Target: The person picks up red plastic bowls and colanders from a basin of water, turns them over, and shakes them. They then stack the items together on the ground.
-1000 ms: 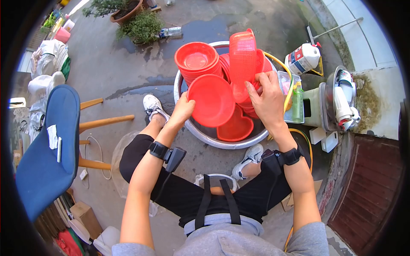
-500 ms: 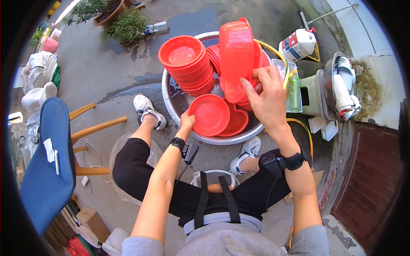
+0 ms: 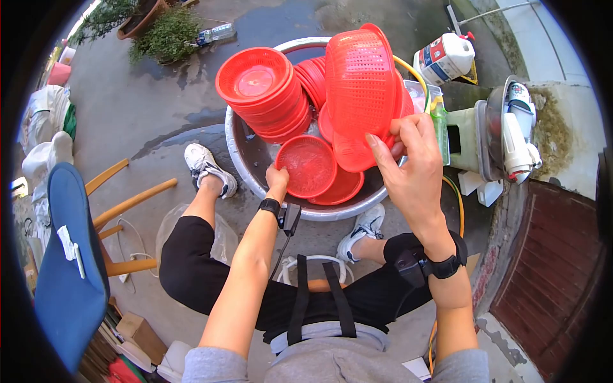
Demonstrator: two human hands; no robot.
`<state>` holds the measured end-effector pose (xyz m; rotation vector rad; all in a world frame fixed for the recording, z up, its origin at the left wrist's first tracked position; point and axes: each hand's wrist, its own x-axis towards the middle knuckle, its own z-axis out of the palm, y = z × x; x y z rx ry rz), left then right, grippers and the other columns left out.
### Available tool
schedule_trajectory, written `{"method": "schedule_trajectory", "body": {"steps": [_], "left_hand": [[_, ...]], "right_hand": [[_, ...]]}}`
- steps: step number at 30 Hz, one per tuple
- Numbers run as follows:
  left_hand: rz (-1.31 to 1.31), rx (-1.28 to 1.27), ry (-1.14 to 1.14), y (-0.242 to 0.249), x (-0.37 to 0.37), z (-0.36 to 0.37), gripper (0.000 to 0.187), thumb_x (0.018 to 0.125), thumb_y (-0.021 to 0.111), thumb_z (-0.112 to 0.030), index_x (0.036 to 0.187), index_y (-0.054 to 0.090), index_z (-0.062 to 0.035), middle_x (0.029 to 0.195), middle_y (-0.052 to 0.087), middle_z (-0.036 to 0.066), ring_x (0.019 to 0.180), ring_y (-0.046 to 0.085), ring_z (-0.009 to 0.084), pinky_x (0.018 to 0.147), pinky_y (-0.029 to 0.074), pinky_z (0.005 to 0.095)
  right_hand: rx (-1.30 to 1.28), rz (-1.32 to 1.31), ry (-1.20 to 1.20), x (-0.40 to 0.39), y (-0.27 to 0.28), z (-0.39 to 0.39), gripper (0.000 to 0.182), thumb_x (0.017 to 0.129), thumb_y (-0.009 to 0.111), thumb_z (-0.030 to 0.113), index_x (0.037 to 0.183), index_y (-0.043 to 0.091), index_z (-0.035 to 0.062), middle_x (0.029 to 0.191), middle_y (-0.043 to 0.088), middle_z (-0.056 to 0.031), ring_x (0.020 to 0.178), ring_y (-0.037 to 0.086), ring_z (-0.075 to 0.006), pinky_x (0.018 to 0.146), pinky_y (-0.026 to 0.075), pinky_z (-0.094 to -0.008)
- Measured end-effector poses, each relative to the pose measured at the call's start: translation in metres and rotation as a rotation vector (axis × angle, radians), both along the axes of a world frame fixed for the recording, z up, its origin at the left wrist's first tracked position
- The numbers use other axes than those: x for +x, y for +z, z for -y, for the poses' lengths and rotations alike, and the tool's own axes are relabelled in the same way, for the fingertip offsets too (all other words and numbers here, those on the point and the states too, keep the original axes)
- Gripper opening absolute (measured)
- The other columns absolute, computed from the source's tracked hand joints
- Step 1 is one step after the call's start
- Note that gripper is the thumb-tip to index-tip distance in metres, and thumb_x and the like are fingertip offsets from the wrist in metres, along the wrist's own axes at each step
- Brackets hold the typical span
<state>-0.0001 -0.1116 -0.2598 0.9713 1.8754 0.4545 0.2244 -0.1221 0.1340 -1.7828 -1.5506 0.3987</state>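
Note:
A large metal basin (image 3: 234, 150) holds red plastic baskets and water. My left hand (image 3: 278, 180) grips the near left edge of a round red basket (image 3: 306, 167), which has water in it. My right hand (image 3: 412, 150) pinches the lower right side of a perforated red basket (image 3: 359, 86), tilted up above the basin. At the basin's left stands a tall stack of round red baskets (image 3: 255, 80). Another red piece (image 3: 341, 190) lies under the basket at my left hand.
A blue chair (image 3: 70, 255) stands at the left. To the right are a white jug (image 3: 447, 57), a green spray bottle (image 3: 439, 127), a yellow hose (image 3: 414, 71) and a metal bowl with bottles (image 3: 495, 127). Potted plants (image 3: 167, 39) are at the upper left.
The round basket at my left hand has dipped and now has water in it. The perforated basket shows larger and closer in my right hand. The view has shifted slightly.

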Motion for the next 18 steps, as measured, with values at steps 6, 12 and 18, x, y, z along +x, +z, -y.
{"method": "schedule_trajectory", "body": {"steps": [6, 12, 18], "left_hand": [[-0.234, -0.106, -0.084, 0.027, 0.008, 0.003, 0.029, 0.079, 0.065, -0.016, 0.102, 0.067, -0.0001, 0.099, 0.067, 0.025, 0.097, 0.064, 0.0392, 0.085, 0.050, 0.0437], [-0.390, -0.153, -0.263, 0.055, 0.005, -0.001, 0.024, 0.078, 0.061, -0.014, 0.095, 0.068, 0.0017, 0.101, 0.066, 0.026, 0.100, 0.063, 0.0403, 0.088, 0.050, 0.0446], [-0.377, -0.181, -0.524, 0.050, -0.005, -0.001, 0.029, 0.082, 0.056, -0.016, 0.101, 0.066, 0.0035, 0.099, 0.066, 0.027, 0.100, 0.064, 0.0388, 0.080, 0.055, 0.0440]], "right_hand": [[0.011, -0.020, -0.003, 0.002, 0.001, 0.002, 0.019, 0.079, 0.073, 0.007, 0.090, 0.058, -0.0004, 0.087, 0.049, -0.0087, 0.061, 0.056, -0.0161, 0.056, 0.048, -0.0298], [0.015, -0.024, 0.003, 0.004, 0.002, 0.003, 0.019, 0.079, 0.072, 0.006, 0.090, 0.058, -0.0007, 0.088, 0.050, -0.0089, 0.062, 0.057, -0.0166, 0.056, 0.048, -0.0306], [0.019, -0.027, 0.020, 0.002, 0.000, 0.002, 0.018, 0.080, 0.071, 0.008, 0.091, 0.058, -0.0005, 0.089, 0.051, -0.0099, 0.064, 0.058, -0.0197, 0.059, 0.048, -0.0334]]}}
